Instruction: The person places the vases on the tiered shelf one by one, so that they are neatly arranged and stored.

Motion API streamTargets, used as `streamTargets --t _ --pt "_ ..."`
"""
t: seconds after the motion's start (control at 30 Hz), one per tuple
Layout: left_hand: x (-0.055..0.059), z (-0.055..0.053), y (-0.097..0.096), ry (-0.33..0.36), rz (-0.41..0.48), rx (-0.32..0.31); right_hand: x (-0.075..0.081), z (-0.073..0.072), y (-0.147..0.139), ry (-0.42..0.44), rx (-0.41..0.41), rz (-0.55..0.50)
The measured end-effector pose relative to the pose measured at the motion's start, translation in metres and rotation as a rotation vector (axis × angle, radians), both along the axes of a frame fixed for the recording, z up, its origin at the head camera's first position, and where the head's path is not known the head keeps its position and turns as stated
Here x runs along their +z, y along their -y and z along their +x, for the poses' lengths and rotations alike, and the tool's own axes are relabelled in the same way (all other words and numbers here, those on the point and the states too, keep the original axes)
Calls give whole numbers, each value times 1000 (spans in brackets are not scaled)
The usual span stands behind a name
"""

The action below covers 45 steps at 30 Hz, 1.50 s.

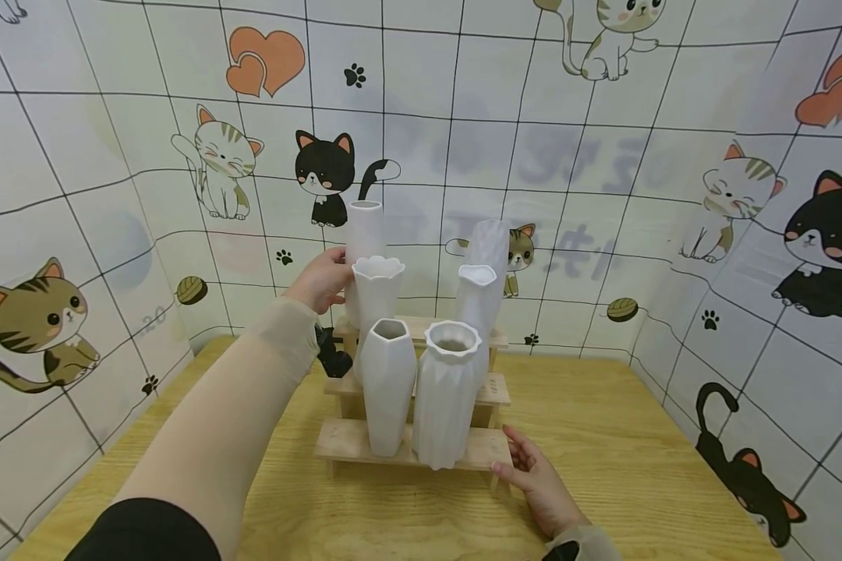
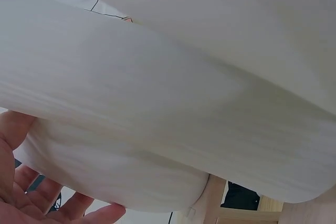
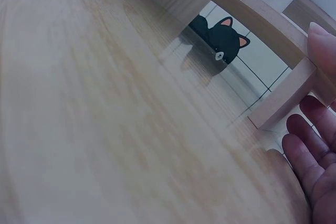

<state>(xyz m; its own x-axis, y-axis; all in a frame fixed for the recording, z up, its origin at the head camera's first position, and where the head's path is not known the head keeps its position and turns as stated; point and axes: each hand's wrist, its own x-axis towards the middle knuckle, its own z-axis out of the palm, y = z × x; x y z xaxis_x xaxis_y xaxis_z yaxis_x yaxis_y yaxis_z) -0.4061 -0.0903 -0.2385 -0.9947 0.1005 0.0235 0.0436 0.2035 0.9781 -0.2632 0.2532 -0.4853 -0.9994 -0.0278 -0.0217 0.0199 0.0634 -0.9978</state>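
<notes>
A three-step wooden stand [image 1: 337, 436] carries several white vases in two columns. My left hand [image 1: 320, 282] grips the tall round-rimmed vase [image 1: 365, 230] at the back left, its fingers curled round the far side in the left wrist view. A scallop-rimmed vase [image 1: 379, 288] stands in front of it, and a faceted vase [image 1: 390, 397] on the lowest step. The right column has a pleated vase [image 1: 447, 405] in front, a wavy-rimmed vase [image 1: 479, 292] mid-step and a textured vase [image 1: 493, 238] behind. My right hand [image 1: 536, 483] holds the lowest step's right end, thumb at the board edge.
The stand is on a wood-grain table [image 1: 575, 421]. Behind and on both sides rises a white gridded wall covering [image 1: 421, 86] printed with cats, hearts and paw prints. A cat print [image 3: 218, 45] shows beneath the step in the right wrist view.
</notes>
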Motion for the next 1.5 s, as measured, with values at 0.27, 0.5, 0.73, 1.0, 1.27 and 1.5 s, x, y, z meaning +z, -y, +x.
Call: streamTargets --t 0.27,0.5,0.73,1.0,1.27,1.5 --pt "-1 0 2 -3 0 1 -2 -1 1 3 -10 2" --pt "-1 2 2 -7 4 12 -3 -1 0 1 -10 3" --pt "-2 3 2 -7 13 16 -2 0 -1 0 0 18" --pt "-4 1 3 -5 32 8 0 1 0 -3 -3 27" --pt "-11 2 12 9 72 -24 2 1 0 -13 4 23" --pt "-27 8 24 63 67 -42 1 1 0 -14 5 17"
